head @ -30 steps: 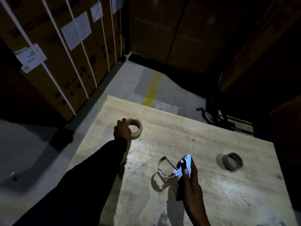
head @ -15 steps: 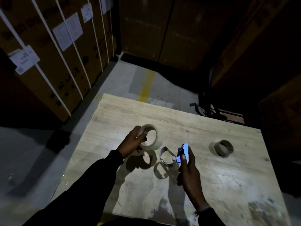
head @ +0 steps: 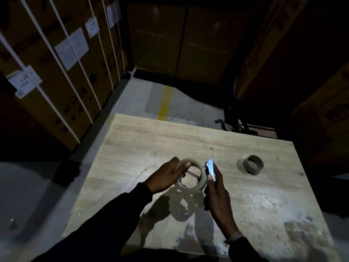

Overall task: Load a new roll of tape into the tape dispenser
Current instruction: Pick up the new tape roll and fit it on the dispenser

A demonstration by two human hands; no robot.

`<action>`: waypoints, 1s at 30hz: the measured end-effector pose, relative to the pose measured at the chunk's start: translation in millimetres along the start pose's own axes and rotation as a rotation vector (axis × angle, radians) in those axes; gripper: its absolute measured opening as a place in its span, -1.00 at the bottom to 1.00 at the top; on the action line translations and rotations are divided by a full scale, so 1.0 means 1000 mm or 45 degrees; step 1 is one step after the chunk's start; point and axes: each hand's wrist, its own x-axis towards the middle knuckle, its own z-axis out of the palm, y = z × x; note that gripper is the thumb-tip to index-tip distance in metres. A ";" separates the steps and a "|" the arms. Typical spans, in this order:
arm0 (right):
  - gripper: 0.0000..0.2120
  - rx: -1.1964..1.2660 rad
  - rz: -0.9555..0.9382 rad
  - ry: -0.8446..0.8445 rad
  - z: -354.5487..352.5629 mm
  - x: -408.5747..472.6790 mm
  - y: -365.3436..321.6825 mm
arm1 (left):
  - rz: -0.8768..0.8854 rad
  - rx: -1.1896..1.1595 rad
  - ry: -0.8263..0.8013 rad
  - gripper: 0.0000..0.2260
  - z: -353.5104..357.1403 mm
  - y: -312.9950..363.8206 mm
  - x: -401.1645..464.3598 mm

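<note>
Dim warehouse aisle, strapped cartons on your left, pale wooden counter (head: 151, 140) under you. The new tape roll (head: 192, 176) is held just above the counter's middle, your left hand (head: 166, 176) closed on its left rim with the thumb hooked through the core hole. Touching its right side is the tape dispenser (head: 211, 169); your right hand (head: 217, 195) is wrapped round its blue-white handle, fingers shut on it. A bit of the dispenser's metal frame shows through the roll's hole, so the roll looks partly over it; whether it is seated on the hub you cannot tell. Judgement: the roll is light, rigid at the cardboard core, slick on the outer face and sticky at any loose end, so grip it by the rim and core, not the flat sides. Mind the cutter teeth. An empty cardboard core (head: 253, 164) sits well apart on the right.
</note>
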 end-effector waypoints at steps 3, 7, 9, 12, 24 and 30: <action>-0.56 -0.009 0.027 0.119 0.000 0.000 0.003 | -0.048 -0.084 0.097 -0.53 0.017 0.008 -0.013; -0.53 -0.003 0.043 0.238 0.003 0.000 0.004 | -0.144 -0.132 0.354 -0.52 0.049 0.014 -0.032; -0.52 0.030 0.037 0.274 0.002 0.000 0.003 | -0.159 -0.122 0.434 -0.51 0.059 0.015 -0.039; -0.51 0.098 0.024 0.255 0.000 -0.002 -0.001 | -0.140 -0.162 0.411 -0.54 0.062 0.017 -0.043; -0.44 0.270 0.013 0.221 0.008 -0.010 -0.028 | -0.130 -0.401 0.583 -0.59 0.055 0.027 -0.044; -0.31 0.436 0.068 0.193 0.012 -0.005 -0.036 | -0.113 -0.465 0.679 -0.58 0.064 0.040 -0.044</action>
